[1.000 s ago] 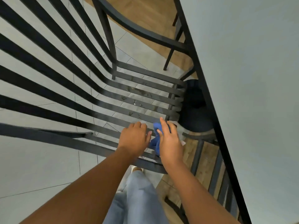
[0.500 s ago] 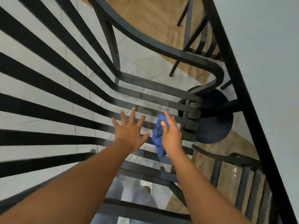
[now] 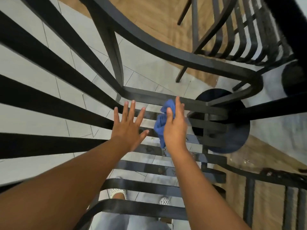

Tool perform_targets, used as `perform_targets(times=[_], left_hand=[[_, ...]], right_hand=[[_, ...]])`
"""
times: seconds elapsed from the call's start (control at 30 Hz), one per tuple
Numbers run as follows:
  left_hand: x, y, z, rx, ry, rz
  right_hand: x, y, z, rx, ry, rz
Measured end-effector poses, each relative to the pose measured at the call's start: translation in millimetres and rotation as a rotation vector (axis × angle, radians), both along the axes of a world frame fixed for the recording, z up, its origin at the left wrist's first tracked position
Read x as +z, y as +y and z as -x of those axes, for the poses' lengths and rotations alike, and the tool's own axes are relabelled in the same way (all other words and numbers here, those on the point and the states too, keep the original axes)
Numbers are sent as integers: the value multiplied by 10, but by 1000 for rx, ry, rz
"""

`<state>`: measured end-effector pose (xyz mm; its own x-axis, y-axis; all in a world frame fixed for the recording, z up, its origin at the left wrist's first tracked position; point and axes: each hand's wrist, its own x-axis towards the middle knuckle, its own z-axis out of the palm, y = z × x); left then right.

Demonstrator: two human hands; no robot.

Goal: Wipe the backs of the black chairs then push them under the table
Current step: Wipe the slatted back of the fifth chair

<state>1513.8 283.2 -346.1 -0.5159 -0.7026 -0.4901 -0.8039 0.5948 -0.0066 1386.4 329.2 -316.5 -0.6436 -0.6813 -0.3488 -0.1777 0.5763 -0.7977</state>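
the slatted chair (image 3: 166, 170) fills the middle, its seat below both hands. the left hand (image 3: 128, 128) lies at 9 o'clock of the right hand (image 3: 174, 128), with the cloth (image 3: 163, 120) between them. the round table base (image 3: 232, 135) sits at 3 o'clock, a second chair (image 3: 240, 35) at 1 o'clock, two shoes (image 3: 118, 192) at 6 o'clock.

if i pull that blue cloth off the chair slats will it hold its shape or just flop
The crumpled blue cloth will probably flop: it bunches in loose folds under the right hand and a tail hangs below. It looks thin, so likely light. Wet-looking spots on the black slatted chair hint it may be damp and cling slightly, though that is unsure.
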Motion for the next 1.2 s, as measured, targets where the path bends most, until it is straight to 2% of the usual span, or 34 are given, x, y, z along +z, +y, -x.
perform_targets(times=[0.13,0.27,0.37,0.53,0.73,0.9,1.0,1.07,1.2], left_hand=[[-150,-154,18,-5,-11,11],[-253,-242,21,-9,-32,20],[-315,-320,-5,-34,-31,37],[-366,-394,9,-28,25,43],[-369,-489,95,63,162,4],[-424,-514,94,157,381,-16],[-474,-494,79,107,284,36],[-496,-486,87,129,298,19],[-554,-495,92,175,439,24]], right_hand=[[-274,-211,-103,195,63,-194],[-618,-221,-170,534,302,-514],[-803,-167,-194,612,466,-595],[-947,-208,-204,616,587,-531],[-981,-447,-299,743,666,-503],[-1045,-704,-422,910,595,-413],[-1050,-634,-384,836,544,-335],[-1072,-553,-322,766,537,-287],[-1127,-295,-17,586,795,-339]])
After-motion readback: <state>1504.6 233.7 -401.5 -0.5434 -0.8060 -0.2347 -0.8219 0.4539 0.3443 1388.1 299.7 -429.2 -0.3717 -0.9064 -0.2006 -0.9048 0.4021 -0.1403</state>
